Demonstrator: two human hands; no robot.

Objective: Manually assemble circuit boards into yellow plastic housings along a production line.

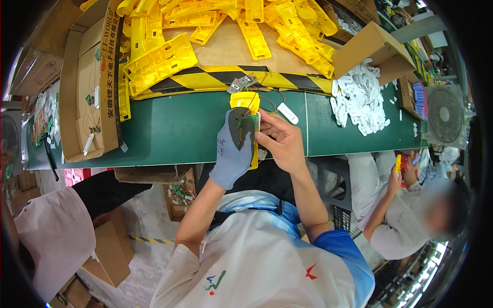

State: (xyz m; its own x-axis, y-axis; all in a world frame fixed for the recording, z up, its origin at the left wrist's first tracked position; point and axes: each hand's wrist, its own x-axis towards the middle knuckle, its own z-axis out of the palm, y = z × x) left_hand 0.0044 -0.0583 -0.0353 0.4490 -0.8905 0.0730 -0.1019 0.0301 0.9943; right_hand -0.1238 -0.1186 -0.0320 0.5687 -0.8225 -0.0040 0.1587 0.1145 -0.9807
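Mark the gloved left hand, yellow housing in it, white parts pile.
Gloved left hand [230,146]: head view, grey-blue fabric.
Yellow housing [243,99]: head view, exposed far end.
White parts pile [360,102]: head view, middle of the heap.

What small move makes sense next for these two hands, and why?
Probably ease the green circuit board against the yellow plastic housing with the right hand: its fingertips are close beside the board, the gloved left hand grips the housing, and whether the board is seated is hidden.
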